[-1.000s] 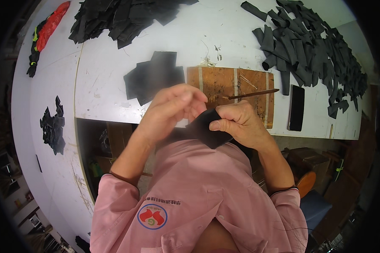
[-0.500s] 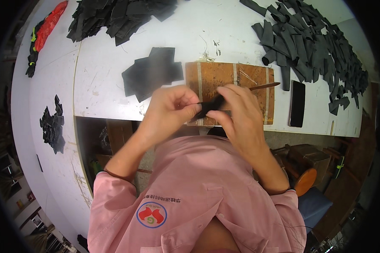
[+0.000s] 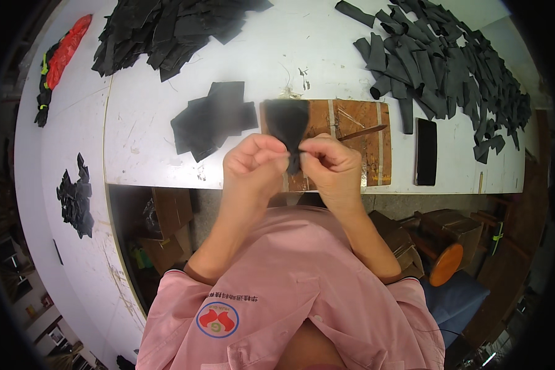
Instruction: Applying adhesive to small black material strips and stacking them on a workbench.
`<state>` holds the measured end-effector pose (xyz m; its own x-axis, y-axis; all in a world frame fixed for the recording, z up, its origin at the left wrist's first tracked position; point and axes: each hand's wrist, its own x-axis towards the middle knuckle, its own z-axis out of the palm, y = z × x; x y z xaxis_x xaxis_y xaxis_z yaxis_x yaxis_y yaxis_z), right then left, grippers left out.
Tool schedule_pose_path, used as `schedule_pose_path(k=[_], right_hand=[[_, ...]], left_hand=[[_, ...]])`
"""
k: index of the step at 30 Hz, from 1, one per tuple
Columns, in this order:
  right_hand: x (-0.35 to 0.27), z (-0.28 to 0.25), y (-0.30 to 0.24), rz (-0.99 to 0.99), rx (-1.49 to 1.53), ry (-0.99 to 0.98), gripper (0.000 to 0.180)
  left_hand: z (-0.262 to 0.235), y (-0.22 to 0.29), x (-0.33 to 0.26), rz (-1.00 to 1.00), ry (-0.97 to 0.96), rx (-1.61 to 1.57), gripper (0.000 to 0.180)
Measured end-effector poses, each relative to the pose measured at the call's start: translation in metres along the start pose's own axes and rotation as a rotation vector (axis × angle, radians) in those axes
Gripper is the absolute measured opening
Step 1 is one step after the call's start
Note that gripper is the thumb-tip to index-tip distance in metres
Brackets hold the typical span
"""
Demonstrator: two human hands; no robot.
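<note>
Bench, white: spreads beyond and to both sides of the left grip (image 3: 256, 169) and right grip (image 3: 333, 172); scuffed along its left section.

Heap of dark strips (image 3: 438, 68), many, loosely piled: on the bench (image 3: 160, 117), well beyond and right of the right grip.

Heap of black flat pieces (image 3: 172, 31), overlapping: well beyond and left of the left grip.

Board, brown, worn, with pale bands (image 3: 356, 154): just beyond the grips, partly covered by them.

Stack of black panels (image 3: 213, 120), fanned: near, beyond and left of the left grip.

Grips, pair: both narrow, close together, fingertips pinching one black piece between them.

Red and black bundle (image 3: 68, 52): at the far left, well apart from the left grip.

Small heap of black scraps (image 3: 75, 200): well to the left of the left grip.

Black piece (image 3: 288, 118), soft, blurred: held in both grips; narrow end gathered at the fingertips, broad end extending away over the board.

Black slab, phone-shaped (image 3: 425, 152): flat, right of the right grip.

Slim brown pointed tool (image 3: 364, 132): on the board, just beyond the right grip, tip directed right.
</note>
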<state>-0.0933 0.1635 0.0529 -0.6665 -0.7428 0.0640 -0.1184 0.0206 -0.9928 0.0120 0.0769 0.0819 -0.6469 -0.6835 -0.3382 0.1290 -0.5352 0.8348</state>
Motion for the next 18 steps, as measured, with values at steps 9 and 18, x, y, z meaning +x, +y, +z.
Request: schedule_pose_path(k=[9,18], right_hand=[[-0.010,0.001,-0.002,0.412,0.683,-0.343,0.014],[-0.009,-0.006,-0.002,0.202,0.813,-0.253,0.014]], left_hand=[[0.007,-0.021,0.001,0.805,0.230,0.814,0.024],[0.002,-0.002,-0.006,-0.371,-0.586,-0.692,0.043]])
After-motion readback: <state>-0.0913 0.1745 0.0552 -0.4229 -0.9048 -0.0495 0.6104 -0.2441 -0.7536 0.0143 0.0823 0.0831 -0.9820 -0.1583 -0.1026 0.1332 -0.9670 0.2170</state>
